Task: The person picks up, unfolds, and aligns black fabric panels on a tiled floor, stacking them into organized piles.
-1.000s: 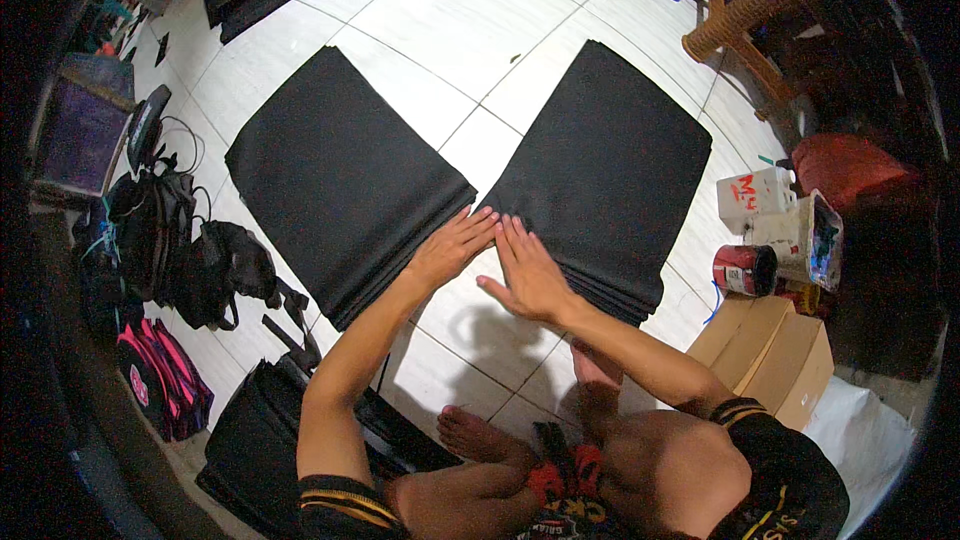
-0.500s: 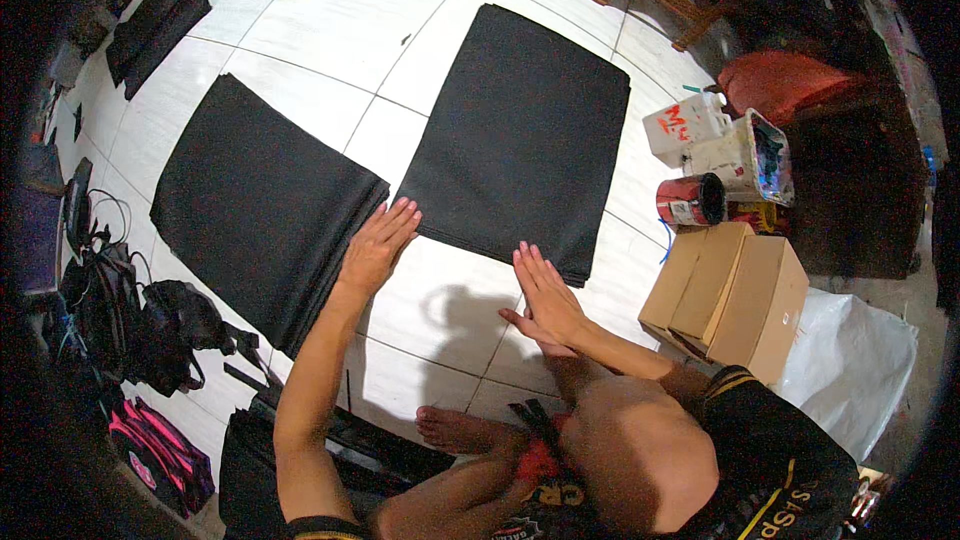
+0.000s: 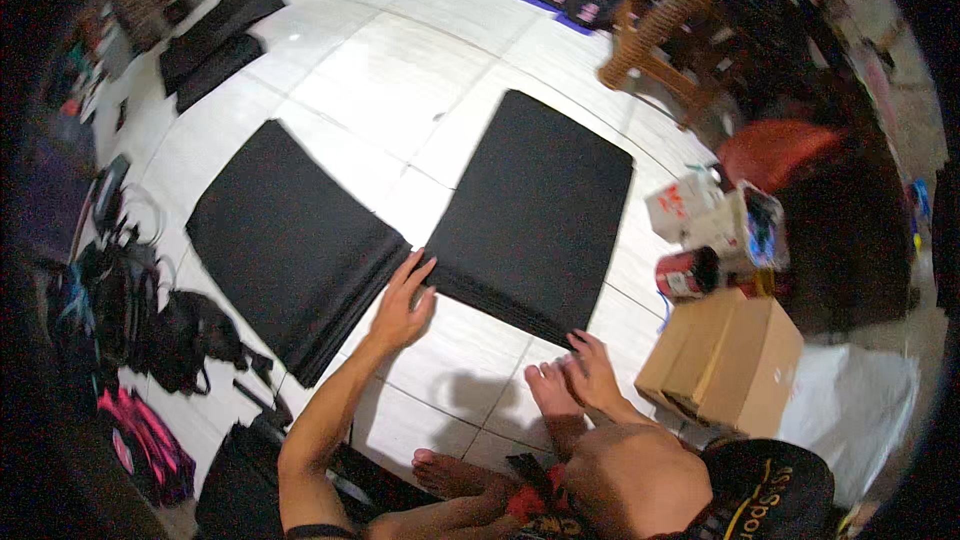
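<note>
The floor (image 3: 350, 50) is showing smooth, glossy white tiles that are throwing back the light. Across its middle, the left stack (image 3: 280, 225) and the right stack (image 3: 535, 210) of black sheets are looking like cloth, matt and even. By the floor's right edge, the box (image 3: 750, 365) is showing plain matt cardboard, the jug (image 3: 668, 218) is looking like white plastic, and the wrinkled white sheet (image 3: 850, 415) is appearing like thin plastic. Toward the far right corner, the stool (image 3: 655, 20) is looking ribbed and rough, like cane.
</note>
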Demonstrator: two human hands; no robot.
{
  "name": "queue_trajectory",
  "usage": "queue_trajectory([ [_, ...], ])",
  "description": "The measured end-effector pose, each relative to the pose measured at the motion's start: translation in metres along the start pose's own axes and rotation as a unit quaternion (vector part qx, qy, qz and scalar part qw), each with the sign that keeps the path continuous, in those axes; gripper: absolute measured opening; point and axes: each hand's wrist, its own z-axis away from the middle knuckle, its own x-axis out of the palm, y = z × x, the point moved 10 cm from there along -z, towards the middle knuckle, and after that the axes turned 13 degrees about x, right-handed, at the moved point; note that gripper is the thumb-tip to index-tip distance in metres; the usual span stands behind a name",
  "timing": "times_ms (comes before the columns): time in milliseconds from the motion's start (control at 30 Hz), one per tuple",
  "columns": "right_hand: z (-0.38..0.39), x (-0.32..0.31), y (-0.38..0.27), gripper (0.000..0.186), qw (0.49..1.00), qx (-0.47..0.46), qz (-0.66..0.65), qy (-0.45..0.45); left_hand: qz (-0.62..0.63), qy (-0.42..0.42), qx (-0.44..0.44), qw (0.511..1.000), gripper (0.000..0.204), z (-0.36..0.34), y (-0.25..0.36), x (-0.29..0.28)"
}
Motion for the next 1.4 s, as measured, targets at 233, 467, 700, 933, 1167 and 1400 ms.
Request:
queue_trajectory([
  [233, -0.069, 0.001, 0.109, 0.024, 0.914, 0.304, -0.241, 0.121, -0.152, 0.156, -0.188, 0.958, 0.055, -0.022, -0.042, -0.023],
  [467, -0.09, 0.042, 0.195, 0.037, 0.883, 0.333, -0.326, 0.053, -0.241, -0.005, -0.184, 0.953, 0.05, -0.061, -0.035, 0.048],
  [700, -0.092, -0.041, 0.067, 0.069, 0.953, 0.102, 0.031, 0.283, -0.18, 0.146, -0.075, 0.97, 0.046, -0.006, 0.027, -0.05],
  [933, -0.113, 0.004, -0.158, 0.048, 0.983, -0.061, -0.149, 0.09, -0.475, 0.23, -0.199, 0.825, 0.044, 0.18, 0.109, -0.246],
  [1167, -0.061, 0.114, -0.303, 0.033, 0.93, -0.228, -0.245, -0.153, -0.502, 0.199, -0.609, 0.58, 0.088, 0.443, 0.166, -0.268],
  [1400, 0.029, 0.169, -0.387, 0.03, 0.867, -0.323, -0.246, -0.289, -0.576, 0.182, -0.513, 0.61, 0.035, 0.409, 0.2, -0.257],
])
